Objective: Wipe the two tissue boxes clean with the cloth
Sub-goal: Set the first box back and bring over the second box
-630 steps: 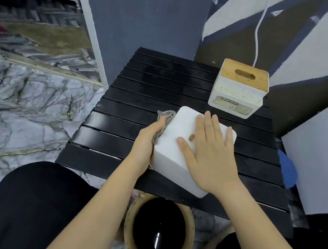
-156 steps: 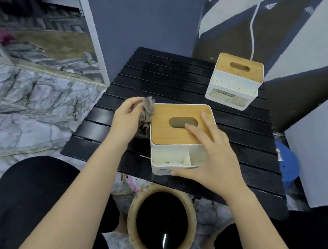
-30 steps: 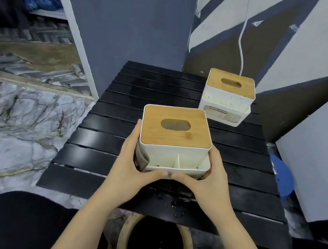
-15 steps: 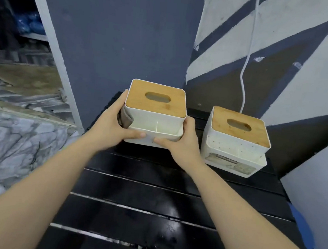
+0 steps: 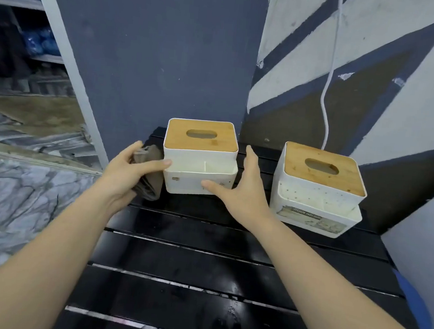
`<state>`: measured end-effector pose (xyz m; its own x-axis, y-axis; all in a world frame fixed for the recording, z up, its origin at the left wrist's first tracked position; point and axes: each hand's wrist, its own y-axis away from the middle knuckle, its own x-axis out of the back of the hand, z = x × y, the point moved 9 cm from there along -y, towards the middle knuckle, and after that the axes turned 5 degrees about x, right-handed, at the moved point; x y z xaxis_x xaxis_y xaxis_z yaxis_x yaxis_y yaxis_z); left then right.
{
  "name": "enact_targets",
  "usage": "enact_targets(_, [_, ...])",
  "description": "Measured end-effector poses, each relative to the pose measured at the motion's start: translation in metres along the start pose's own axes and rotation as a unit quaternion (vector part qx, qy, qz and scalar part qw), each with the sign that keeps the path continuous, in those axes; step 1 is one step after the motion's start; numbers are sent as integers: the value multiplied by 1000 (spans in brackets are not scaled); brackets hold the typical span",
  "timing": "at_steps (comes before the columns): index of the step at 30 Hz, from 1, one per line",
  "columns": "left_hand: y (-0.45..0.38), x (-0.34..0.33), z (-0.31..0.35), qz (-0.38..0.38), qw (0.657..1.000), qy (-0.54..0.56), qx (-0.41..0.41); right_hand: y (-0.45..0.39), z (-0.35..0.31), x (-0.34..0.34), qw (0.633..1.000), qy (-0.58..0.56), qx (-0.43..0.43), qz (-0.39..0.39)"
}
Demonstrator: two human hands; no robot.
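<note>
Grey cloth (image 5: 147, 174) bunched in left hand (image 5: 129, 173) | right hand (image 5: 242, 189) spread, thumb touching left box (image 5: 199, 173) | label on right box (image 5: 317, 190) blurred

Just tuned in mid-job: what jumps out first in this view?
Two white tissue boxes with bamboo lids at the far edge of the black slatted table: the left tissue box between both hands, the right tissue box alone, speckled with dirt. The left hand holds a grey cloth; the right hand is open beside the box.

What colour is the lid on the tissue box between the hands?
Light wood brown, on a white tissue box; its lid shows in the head view.
</note>
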<state>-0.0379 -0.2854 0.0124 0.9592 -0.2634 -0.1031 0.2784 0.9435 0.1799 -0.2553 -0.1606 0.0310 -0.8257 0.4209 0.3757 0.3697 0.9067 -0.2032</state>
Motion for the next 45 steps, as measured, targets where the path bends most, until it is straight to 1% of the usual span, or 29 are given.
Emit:
enact_targets(2, [11, 2, 11, 24, 999, 48, -3, 19, -15, 21, 999, 18, 40, 22])
enact_targets(3, [16, 1, 20, 37, 998, 57, -19, 27, -22, 36, 997, 24, 61, 42])
enact_targets(6, [29, -27, 56, 53, 994, 46, -89, 46, -31, 99, 983, 63, 99, 140])
enact_targets(8, [37, -69, 78, 28, 990, 8, -135, 50, -23, 144, 971, 94, 84, 204])
enact_targets(10, [47, -125, 94, -8, 983, -48, -179, 46, -5, 180, 966, 115, 27, 231])
enact_targets(12, [58, -187, 101, -52, 969, -111, -214, 41, 21, 205, 968, 91, -50, 230])
enact_targets(13, [61, -219, 97, -86, 962, -141, -219, 40, 34, 213, 970, 67, -84, 220])
enact_targets(15, [59, -271, 71, -155, 947, -204, -194, 39, 56, 218, 974, 16, -136, 181])
enact_targets(17, [47, -298, 32, -183, 922, -301, -158, 41, 72, 210, 979, -23, -153, 131])
enact_targets(18, [43, -303, 17, -180, 903, -353, -163, 43, 76, 206, 982, -31, -145, 114])
enact_targets(19, [41, -305, 8, -168, 885, -394, -182, 46, 78, 204, 985, -29, -132, 109])
enact_targets(20, [42, -304, 4, -150, 875, -413, -203, 49, 80, 202, 986, -26, -120, 114])
enact_targets(21, [46, -302, 3, -136, 873, -417, -213, 54, 79, 201, 986, -24, -112, 121])
enact_targets(25, [73, -284, 2, -124, 876, -408, -226, 84, 66, 192, 986, -21, -95, 131])
enact_targets(28, [109, -258, -1, -123, 880, -396, -230, 119, 50, 177, 989, -9, -75, 130])
enact_targets(30, [137, -238, -4, -110, 880, -399, -232, 144, 40, 166, 989, -10, -66, 131])
enact_targets(35, [209, -184, -7, -73, 897, -385, -206, 212, 12, 134, 989, -23, -44, 138])
enact_targets(39, [265, -143, 1, -33, 901, -371, -220, 261, -16, 110, 987, -56, -34, 144])
enact_targets(42, [294, -116, -4, -24, 910, -355, -212, 293, -30, 94, 985, -81, -28, 147])
enact_targets(45, [307, -98, -19, -29, 912, -360, -192, 313, -34, 80, 987, -66, -29, 141])
